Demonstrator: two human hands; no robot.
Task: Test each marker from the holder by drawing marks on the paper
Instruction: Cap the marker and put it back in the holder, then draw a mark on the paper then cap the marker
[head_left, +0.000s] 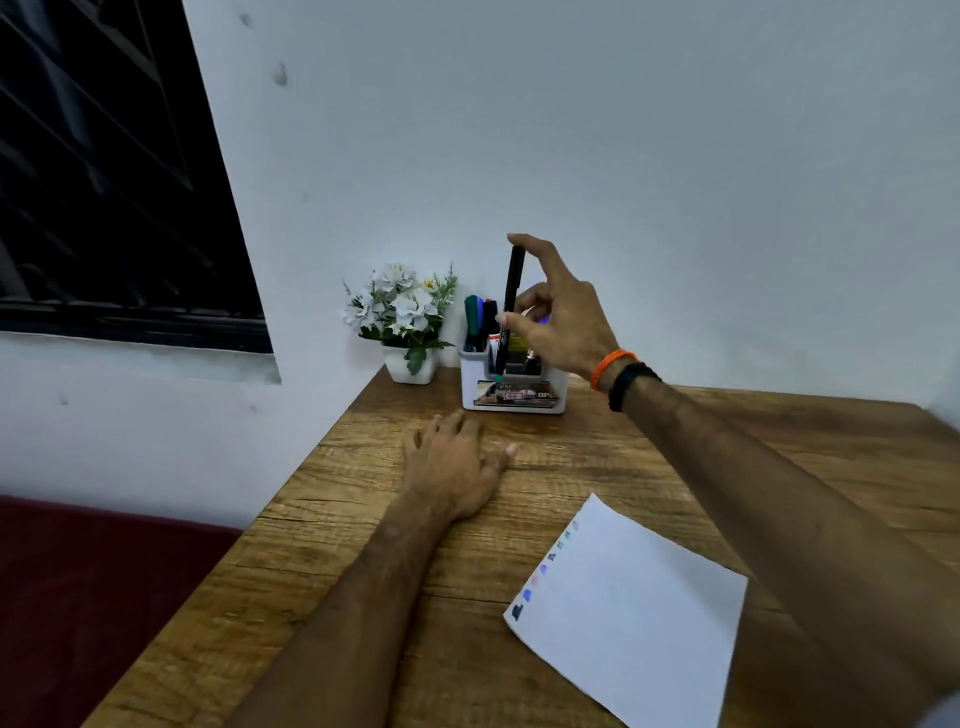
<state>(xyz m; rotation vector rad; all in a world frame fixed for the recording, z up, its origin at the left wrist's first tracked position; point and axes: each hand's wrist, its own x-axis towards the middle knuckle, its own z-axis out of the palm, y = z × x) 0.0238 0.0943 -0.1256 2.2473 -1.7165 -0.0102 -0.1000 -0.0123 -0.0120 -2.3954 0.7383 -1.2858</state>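
The right hand (558, 317) is pinching a slim black marker (509, 312) upright over the white plastic holder (511, 387), seemingly for a straight passage, while the left hand (457, 462) is resting spread on the wooden table (597, 467).

Black marker (509, 306), white holder (511, 387), green and blue markers (474, 317) inside. White paper (628, 618) bears blue-green marks (543, 571). Brown wood-grain table (363, 597). White flowers (400, 304). Orange band (610, 366).

Only the letters "BP" can be read, on a card (519, 396) in the holder's (511, 387) front slot.
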